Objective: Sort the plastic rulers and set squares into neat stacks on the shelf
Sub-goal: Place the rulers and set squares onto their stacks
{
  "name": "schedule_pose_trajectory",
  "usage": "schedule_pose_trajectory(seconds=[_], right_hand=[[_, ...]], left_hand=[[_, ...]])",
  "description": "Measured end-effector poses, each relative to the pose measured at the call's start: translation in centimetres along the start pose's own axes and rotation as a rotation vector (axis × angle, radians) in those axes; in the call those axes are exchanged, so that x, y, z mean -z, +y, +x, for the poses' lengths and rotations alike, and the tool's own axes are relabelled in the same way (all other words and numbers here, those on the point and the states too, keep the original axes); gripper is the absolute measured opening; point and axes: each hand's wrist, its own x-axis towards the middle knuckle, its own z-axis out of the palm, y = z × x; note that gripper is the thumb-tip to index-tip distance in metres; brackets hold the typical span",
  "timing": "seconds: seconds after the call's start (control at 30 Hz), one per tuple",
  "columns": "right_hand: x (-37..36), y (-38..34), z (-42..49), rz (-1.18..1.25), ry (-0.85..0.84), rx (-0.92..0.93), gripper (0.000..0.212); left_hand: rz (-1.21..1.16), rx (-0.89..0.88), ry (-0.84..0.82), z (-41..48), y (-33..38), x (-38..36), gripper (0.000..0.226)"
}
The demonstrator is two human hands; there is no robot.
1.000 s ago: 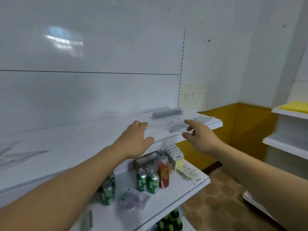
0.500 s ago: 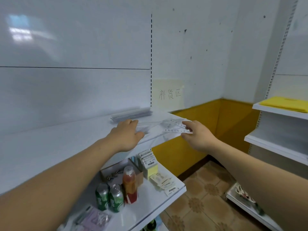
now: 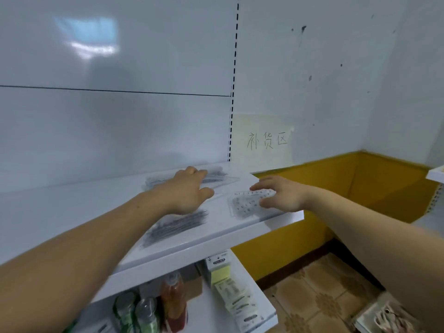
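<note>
While the left hand (image 3: 189,192) lies flat with relaxed fingers on clear set squares (image 3: 224,180) at the back of the shelf (image 3: 72,212), the right hand (image 3: 282,197) presses straight fingers on rulers (image 3: 243,206) near its front corner.

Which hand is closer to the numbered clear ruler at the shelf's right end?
Right. The right hand rests on the numbered ruler, fingers across its far edge. The left hand is apart from it, off to its left, reaching onto the back rulers.
</note>
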Motion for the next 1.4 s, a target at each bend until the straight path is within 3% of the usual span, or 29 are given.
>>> schedule_pose_trajectory(seconds=[0.17,0.3,0.6,0.83,1.07,1.27,1.4], right_hand=[[1.0,1.9,2.8,-0.012,-0.165,0.125,0.052],[1.0,3.0,3.9,-0.028,-0.231,0.214,0.07],[0.4,5.0,3.9,-0.03,-0.024,0.402,0.065],[-0.2,5.6,2.9,0.098,0.028,0.419,0.048],[0.5,7.5,2.6,0.08,0.007,0.293,0.07],[0.5,8.7,2.4,0.11,-0.034,0.26,0.077],[0.0,9.0,2.7,0.067,-0.02,0.276,0.073]], left_hand=[[-0.016,0.103,-0.002,1.0,1.4,-0.8,0.063],[-0.015,0.197,0.007,1.0,2.7,-1.3,0.063],[0.049,0.281,0.013,-0.4,5.9,-3.0,0.068],[0.054,0.275,-0.012,0.2,7.3,-3.4,0.068],[0.006,0.198,-0.068,1.5,8.4,-3.7,0.067],[-0.013,0.137,-0.143,3.3,9.7,-4.2,0.057],[-0.02,0.124,-0.142,4.1,10.0,-4.7,0.068]])
